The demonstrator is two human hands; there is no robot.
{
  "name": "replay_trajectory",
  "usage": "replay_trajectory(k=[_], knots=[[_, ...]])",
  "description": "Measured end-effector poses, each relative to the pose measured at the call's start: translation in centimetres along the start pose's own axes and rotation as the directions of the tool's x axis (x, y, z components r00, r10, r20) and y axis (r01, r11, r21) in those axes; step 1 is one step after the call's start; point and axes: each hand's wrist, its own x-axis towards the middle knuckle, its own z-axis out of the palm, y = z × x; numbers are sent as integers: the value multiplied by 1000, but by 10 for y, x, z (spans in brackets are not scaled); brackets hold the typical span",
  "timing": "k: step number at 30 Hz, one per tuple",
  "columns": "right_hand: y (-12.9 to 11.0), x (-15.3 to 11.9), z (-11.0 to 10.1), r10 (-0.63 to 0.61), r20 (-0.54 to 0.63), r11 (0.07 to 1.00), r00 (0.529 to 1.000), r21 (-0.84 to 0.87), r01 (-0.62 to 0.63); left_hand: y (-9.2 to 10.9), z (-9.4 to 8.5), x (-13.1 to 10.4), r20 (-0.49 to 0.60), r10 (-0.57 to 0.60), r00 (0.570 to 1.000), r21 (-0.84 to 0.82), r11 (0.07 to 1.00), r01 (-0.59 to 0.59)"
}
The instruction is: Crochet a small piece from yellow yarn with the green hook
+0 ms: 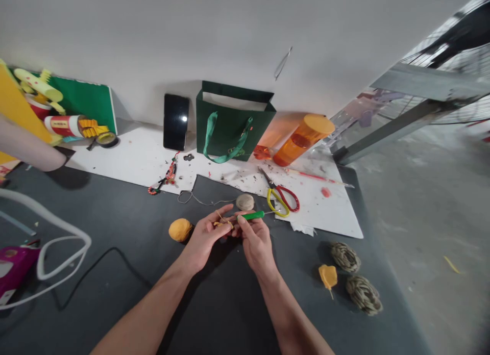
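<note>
Magenta object at far left is cut off by the edge of view, so I cannot tell what it is. Further right, a yellow yarn ball lies on the dark table, just beside the left hand. This hand is pinched narrow and holds a small yellow yarn piece, which is located between the two hands; a thin strand rises near its fingers. The right hand is closed around a green-handled tool, with its thumb on the handle. Thin metal seems to stick out at the handle's right end, but the left end is covered by fingers, and so is most of the yarn piece. I judge that yarn is being worked into stitches; the next move would call for a steady left pinch and a small turn of the tool through a loop. Behind the hands is a beige ball, partly hidden. Scissors lie to the right, then a yellow shaped piece near two grey-green bundles, whose material is hard to make out.
</note>
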Motion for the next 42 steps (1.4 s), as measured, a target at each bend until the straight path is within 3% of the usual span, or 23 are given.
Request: replay_trajectory(k=[42], knots=[[1, 0, 1, -7, -14, 1000, 1000, 1, 7, -2, 0, 1, 1, 2, 1000, 3, 1000, -2]])
